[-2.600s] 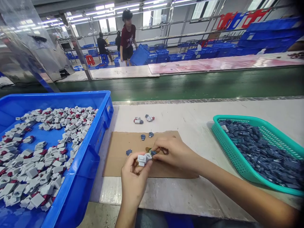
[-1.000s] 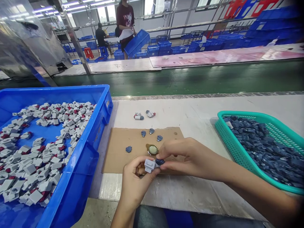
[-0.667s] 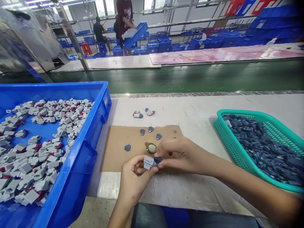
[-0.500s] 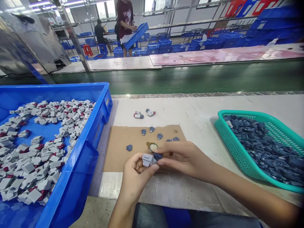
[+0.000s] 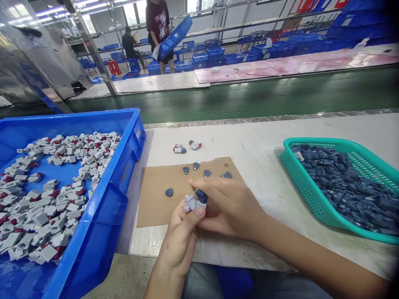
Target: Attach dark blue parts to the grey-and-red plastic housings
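My left hand pinches a light grey plastic part between thumb and fingers, low over a brown cardboard sheet. Against the grey part's right end sits a dark blue piece. My right hand curls around that end from the right, its fingers closed on the blue piece and its index finger reaching over the top. Several small dark blue pieces lie on the cardboard. Behind it, two grey, red and blue assemblies rest on the white table.
At the left stands a blue crate of grey and red parts. A green basket of dark blue pieces is on the right. Beyond the table runs a green conveyor. A person holding a blue bin stands behind it.
My right hand has shifted left and wrapped further around the joined parts, covering most of the round metal cap. The blue piece now points more upward. The person behind has tilted the bin.
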`<state>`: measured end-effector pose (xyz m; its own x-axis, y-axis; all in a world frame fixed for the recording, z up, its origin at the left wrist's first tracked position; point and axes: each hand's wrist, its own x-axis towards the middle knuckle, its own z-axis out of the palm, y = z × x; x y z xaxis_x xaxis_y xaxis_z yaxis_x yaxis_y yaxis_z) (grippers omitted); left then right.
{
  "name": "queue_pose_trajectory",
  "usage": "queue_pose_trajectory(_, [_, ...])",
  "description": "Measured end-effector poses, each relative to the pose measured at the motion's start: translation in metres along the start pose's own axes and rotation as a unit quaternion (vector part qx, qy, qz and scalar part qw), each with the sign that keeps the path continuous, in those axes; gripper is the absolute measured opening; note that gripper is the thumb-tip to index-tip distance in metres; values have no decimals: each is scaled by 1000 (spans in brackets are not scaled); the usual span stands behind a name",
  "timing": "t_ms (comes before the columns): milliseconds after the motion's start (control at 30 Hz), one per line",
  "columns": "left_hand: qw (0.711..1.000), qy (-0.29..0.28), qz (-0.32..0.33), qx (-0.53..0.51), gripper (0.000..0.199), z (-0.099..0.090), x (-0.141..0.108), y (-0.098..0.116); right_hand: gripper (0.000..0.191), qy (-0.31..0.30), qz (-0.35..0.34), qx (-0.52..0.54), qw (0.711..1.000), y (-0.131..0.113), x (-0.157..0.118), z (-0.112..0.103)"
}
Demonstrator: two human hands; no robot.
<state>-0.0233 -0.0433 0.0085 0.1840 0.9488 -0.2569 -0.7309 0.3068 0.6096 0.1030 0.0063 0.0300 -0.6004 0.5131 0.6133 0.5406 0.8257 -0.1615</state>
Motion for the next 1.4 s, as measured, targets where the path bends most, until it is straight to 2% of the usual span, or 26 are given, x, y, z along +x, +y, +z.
queue_pose_trajectory(300, [995,49,-15,-85,7,10,4,-20,20,61,1,-52,997,9,-9,3])
queue_pose_trajectory(433, [995,60,-28,-81,11,15,8,-22,22,51,6,-43,998,17,-14,3])
queue_pose_trajectory(633, [996,60,-45,-57,8,20,15,-25,48,33,48,14,998,25,-21,4])
queue_pose_trajectory(933, [993,100,-33,-48,7,27,21,-28,40,46,46,1,998,27,-26,10])
queue_pose_trajectory(1167, [994,96,-21,-55,4,24,21,-29,38,53,55,-2,997,21,-26,11])
queue_pose_trajectory(1400, [995,85,-3,-46,6,23,19,-31,31,107,39,-8,993,15,-29,14])
